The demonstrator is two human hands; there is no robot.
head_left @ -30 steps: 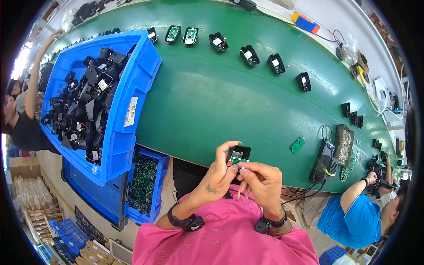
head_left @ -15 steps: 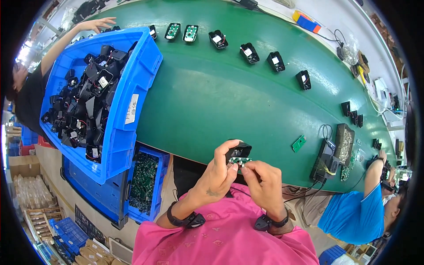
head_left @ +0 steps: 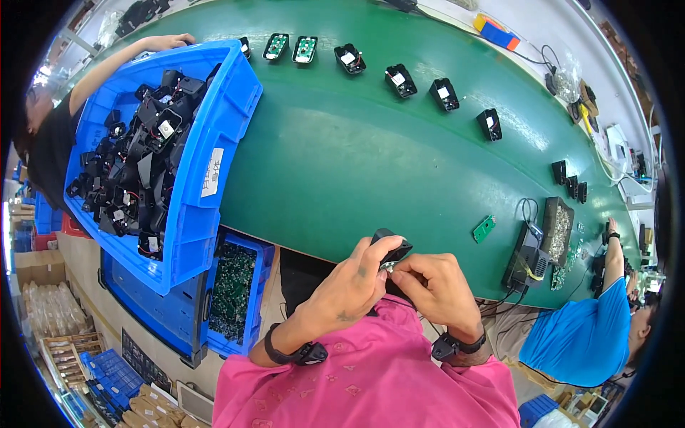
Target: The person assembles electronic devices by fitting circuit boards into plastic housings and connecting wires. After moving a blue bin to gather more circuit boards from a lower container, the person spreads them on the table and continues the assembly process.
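My left hand [head_left: 349,285] is closed around a small black plastic housing [head_left: 397,251], tilted above the table's near edge. My right hand [head_left: 441,291] is close beside it, thumb and forefinger pinched at the housing's near side. A small pale, shiny bit [head_left: 387,267] shows between the fingers of both hands; the rest of that part is hidden, so I cannot make out what the right fingers grip. A loose green circuit board [head_left: 484,228] lies on the table to the right.
A blue bin [head_left: 235,114] of black housings stands left. Several housings, including one with a circuit board [head_left: 305,50], line the far side of the green table [head_left: 321,164]. Right are a black device [head_left: 526,260] and a parts tray [head_left: 556,232]. Co-workers sit at both sides.
The housing has tilted in my left hand, and the circuit board seen at its near side is now mostly hidden. My right hand has shifted slightly right. The right co-worker's arm has stretched farther out.
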